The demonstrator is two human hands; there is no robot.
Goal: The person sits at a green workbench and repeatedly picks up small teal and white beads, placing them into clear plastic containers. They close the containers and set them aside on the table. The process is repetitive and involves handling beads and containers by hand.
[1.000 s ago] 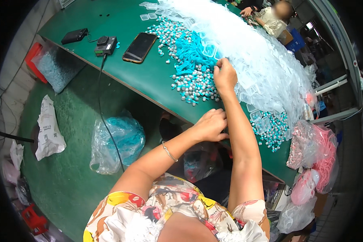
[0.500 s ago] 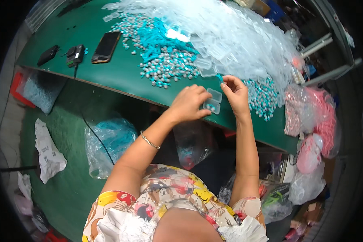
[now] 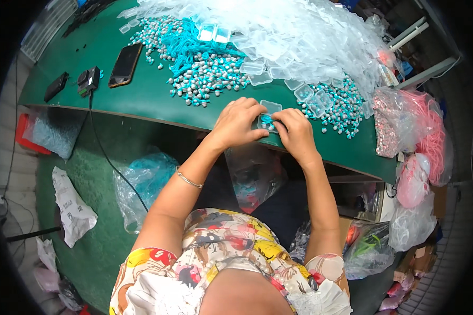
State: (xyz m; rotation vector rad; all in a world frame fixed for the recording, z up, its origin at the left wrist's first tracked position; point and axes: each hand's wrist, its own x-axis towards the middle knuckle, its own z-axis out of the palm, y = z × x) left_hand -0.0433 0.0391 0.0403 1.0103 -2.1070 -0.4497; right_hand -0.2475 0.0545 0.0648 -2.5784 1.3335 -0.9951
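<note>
box (image 3: 270, 106), small, clear and open-lidded, at the center of the frame, near the front edge of the green table (image 3: 147, 97), between both hands; teal cord (image 3: 267, 122) bundled in the nearer half. left hand (image 3: 240, 122) curled at the left side of the box, fingers and thumb grasping its edge. right hand (image 3: 295, 131) bent in from the right, thumb and fingertips at the cord; cannot tell whether pinched on it or only pressing. silver bracelet (image 3: 188, 177) around the left wrist.

above the hands, toward the upper middle, loose heap of silver-and-teal beads (image 3: 205, 79), with tangled teal cords (image 3: 180, 50) beside and over them. right of the hands, second bead heap (image 3: 349, 102). along the top of the frame, large pile of clear boxes (image 3: 299, 37). at upper left, dark phone (image 3: 125, 65) and small black device (image 3: 89, 80), with black cable (image 3: 101, 143) hanging past the table edge. at the right of the frame, bag of pink cord (image 3: 423, 136).
</note>
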